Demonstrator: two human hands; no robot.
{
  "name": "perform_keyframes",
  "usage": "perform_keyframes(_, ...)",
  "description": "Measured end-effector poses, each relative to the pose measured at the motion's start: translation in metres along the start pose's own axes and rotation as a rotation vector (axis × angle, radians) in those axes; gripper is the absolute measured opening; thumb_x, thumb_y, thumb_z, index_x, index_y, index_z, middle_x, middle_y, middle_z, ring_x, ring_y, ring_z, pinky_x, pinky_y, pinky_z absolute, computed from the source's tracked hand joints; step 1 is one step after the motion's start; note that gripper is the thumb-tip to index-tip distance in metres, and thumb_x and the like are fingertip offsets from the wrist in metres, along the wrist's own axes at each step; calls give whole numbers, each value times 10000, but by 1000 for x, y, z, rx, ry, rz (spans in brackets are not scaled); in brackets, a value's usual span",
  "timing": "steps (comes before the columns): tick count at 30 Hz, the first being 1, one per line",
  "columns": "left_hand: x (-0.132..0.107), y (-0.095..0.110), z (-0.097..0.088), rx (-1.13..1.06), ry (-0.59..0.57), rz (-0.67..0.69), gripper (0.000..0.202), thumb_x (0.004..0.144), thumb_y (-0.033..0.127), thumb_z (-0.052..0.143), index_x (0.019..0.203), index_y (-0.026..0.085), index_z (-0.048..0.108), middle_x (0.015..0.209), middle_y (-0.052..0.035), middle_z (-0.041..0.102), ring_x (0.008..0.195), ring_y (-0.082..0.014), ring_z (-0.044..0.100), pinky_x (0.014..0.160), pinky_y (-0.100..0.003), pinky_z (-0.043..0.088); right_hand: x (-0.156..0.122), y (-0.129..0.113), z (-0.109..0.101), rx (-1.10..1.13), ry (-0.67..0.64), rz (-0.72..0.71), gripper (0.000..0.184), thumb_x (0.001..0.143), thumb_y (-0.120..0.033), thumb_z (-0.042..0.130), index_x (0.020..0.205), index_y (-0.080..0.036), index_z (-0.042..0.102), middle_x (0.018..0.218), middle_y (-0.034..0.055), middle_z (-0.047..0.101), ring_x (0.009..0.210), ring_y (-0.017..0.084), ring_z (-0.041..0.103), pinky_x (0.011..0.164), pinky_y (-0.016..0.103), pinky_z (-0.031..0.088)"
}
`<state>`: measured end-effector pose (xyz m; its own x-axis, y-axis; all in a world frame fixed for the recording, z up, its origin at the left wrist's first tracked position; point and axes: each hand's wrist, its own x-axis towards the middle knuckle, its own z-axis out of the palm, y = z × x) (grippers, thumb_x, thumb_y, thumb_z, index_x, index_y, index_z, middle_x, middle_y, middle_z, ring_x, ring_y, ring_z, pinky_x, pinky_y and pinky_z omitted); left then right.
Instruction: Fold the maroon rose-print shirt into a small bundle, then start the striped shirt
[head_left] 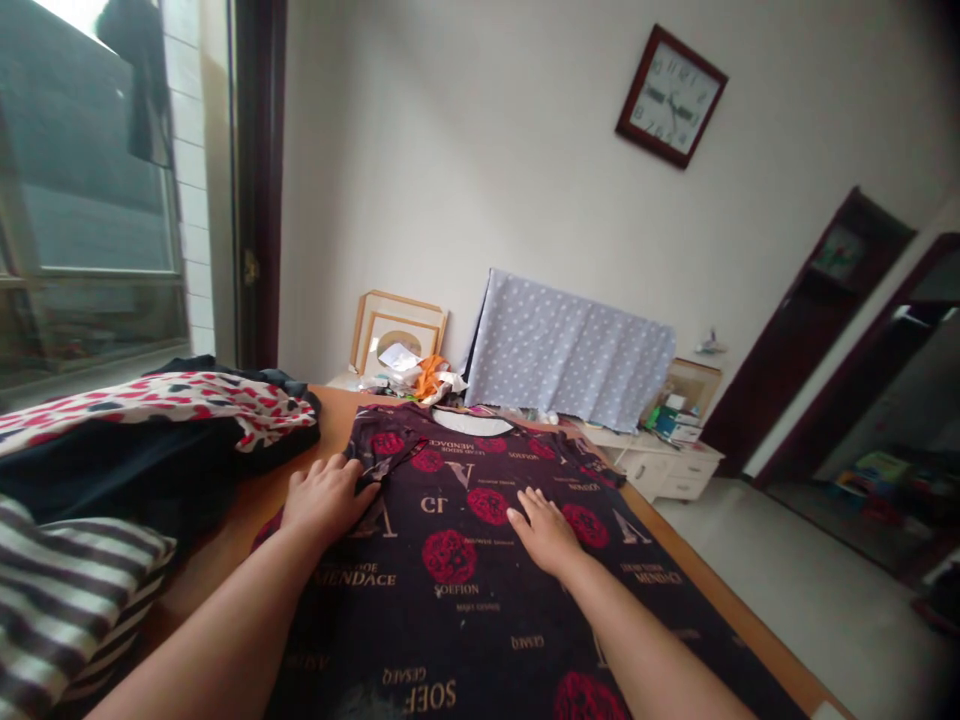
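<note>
A dark short-sleeved shirt (480,550) with red rose-like medallions and pale lettering lies spread on a wooden table (337,410). Its neckline faces the far end, and the lettering I see is partly upside down. My left hand (326,500) rests on the shirt's left side by the sleeve, thumb stretched apart from the slightly bent fingers. On the right half of the chest, my right hand (546,530) lies flat with fingers spread, touching the cloth. Neither hand appears to hold anything. The near end of the shirt runs out of view.
To the left are piled clothes: a red-patterned white garment (187,405), dark cloth (150,480) and a striped garment (67,600). Beyond the table stand a polka-dot cloth cover (570,350), picture frames (401,330) and a white cabinet (667,470). A clock (673,97) hangs above.
</note>
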<state>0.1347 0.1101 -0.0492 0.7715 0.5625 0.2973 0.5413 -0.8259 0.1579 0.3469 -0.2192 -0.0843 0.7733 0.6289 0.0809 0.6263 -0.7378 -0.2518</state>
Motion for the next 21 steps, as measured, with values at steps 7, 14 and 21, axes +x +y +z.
perform_keyframes(7,-5,-4,-7,37,-22,4,504,890,662,375,1024,273,667,1204,-128,643,1179,-366,540,932,-499,394,-3,-6,-7,59,14,20,696,999,-589,330,1548,-170,417,1628,111,326,1536,270,224,1246,452,173)
perform_keyframes(14,-12,9,-14,113,-31,45,495,924,604,348,1053,247,667,1207,-132,649,1184,-355,557,958,-492,394,-26,19,-32,132,61,57,663,1017,-570,301,1498,-156,493,1588,138,401,1512,266,296,1226,440,241)
perform_keyframes(21,-61,18,-28,8,-112,-83,578,928,627,319,1226,248,637,1375,-142,594,1285,-373,505,1040,-528,357,-89,72,-61,124,89,171,664,1014,-583,289,1467,-165,537,1563,129,444,1486,258,354,1205,409,294)
